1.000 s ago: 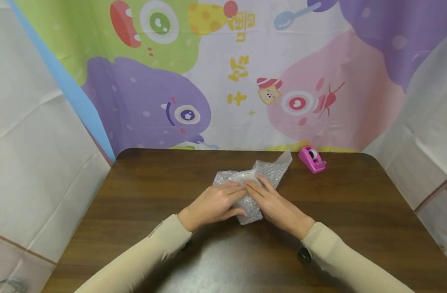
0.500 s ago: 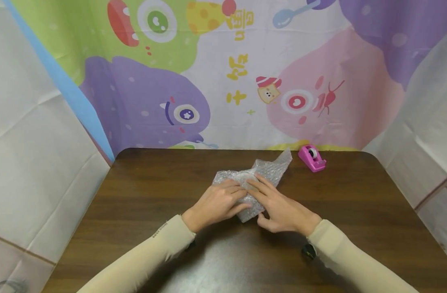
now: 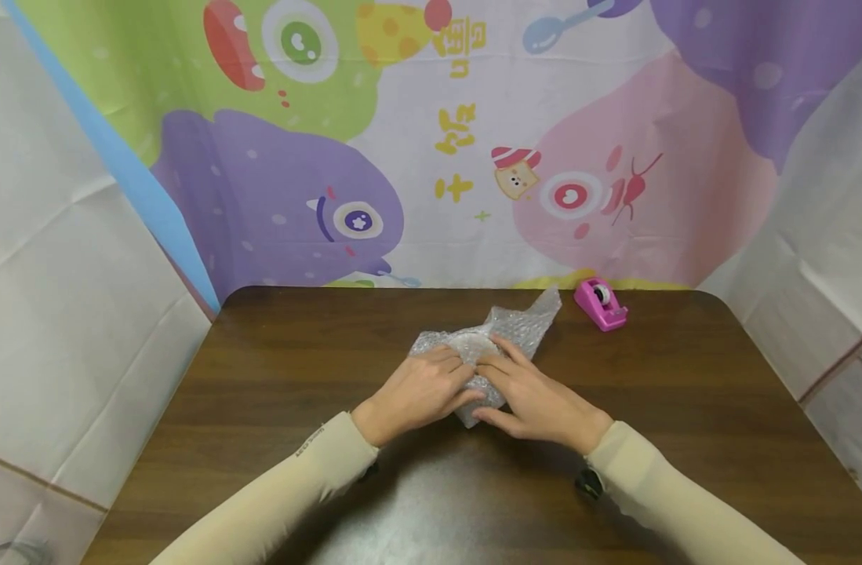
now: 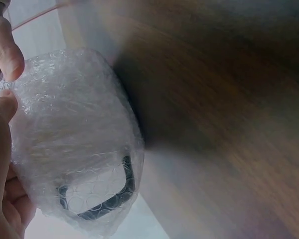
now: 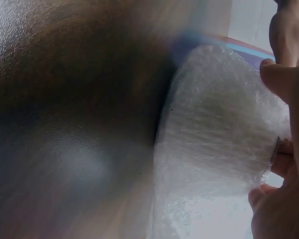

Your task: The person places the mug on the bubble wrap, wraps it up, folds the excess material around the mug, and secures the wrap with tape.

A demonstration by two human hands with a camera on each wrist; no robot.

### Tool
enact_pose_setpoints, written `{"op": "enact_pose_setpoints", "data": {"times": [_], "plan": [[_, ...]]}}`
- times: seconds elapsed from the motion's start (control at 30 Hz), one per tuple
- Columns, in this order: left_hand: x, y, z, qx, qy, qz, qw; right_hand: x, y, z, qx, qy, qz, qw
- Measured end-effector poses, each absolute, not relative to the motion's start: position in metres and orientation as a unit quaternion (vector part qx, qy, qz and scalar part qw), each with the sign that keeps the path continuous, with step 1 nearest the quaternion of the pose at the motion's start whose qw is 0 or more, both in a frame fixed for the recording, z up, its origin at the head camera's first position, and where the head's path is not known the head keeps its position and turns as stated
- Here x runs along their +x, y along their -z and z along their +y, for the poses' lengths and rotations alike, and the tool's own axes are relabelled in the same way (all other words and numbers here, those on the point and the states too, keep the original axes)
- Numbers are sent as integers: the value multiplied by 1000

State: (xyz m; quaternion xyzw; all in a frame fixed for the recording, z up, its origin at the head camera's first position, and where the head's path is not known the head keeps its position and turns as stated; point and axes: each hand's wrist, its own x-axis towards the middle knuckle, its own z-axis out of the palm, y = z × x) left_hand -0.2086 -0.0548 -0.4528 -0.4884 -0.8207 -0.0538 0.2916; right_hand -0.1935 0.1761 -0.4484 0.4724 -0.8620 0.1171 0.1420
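Observation:
A sheet of clear bubble wrap (image 3: 522,326) is wrapped round what looks like a mug, standing on the brown table. The mug's round pale top (image 3: 471,342) shows between the hands, and a dark handle (image 4: 120,197) shows through the wrap in the left wrist view. From the left side, my left hand (image 3: 418,392) holds the wrap at the top, its fingers bent over the rim. My right hand (image 3: 543,404) grips the wrap opposite, thumb low and fingers over the top. The fingertips nearly meet, and part of the wrap lies hidden beneath them.
A pink tape dispenser (image 3: 601,304) with a roll of tape sits at the back right of the table (image 3: 296,377). Behind the table hangs a cartoon-printed curtain (image 3: 466,235). Pale sheets (image 3: 70,235) stand on both sides. One end of the wrap sticks out to the back right.
My right thumb came out to the near side of the wrap, then moved back in against it. My right fingers shifted a little on top. The left hand stays nearly in place.

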Motion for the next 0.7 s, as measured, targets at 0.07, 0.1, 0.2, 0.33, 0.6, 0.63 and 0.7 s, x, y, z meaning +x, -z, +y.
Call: {"op": "enact_pose_setpoints", "data": {"times": [0.07, 0.1, 0.2, 0.33, 0.6, 0.63, 0.7], "plan": [[-208, 453, -55, -489, 56, -821, 288, -194, 449, 175, 476, -115, -859, 147], [-208, 452, -56, -490, 57, -822, 286, -194, 449, 175, 477, -114, -859, 149], [-207, 451, -56, -492, 63, -824, 275, -195, 449, 175, 477, -113, -858, 153], [-207, 447, -58, -497, 64, -826, 257, -195, 450, 174, 478, -113, -856, 160], [-208, 438, -66, -526, 71, -828, 183, -194, 449, 172, 469, -126, -861, 149], [-209, 438, -66, -528, 76, -827, 179, -193, 449, 171, 466, -128, -863, 148], [-209, 438, -67, -530, 85, -824, 182, -193, 449, 171, 463, -130, -865, 146]]}}
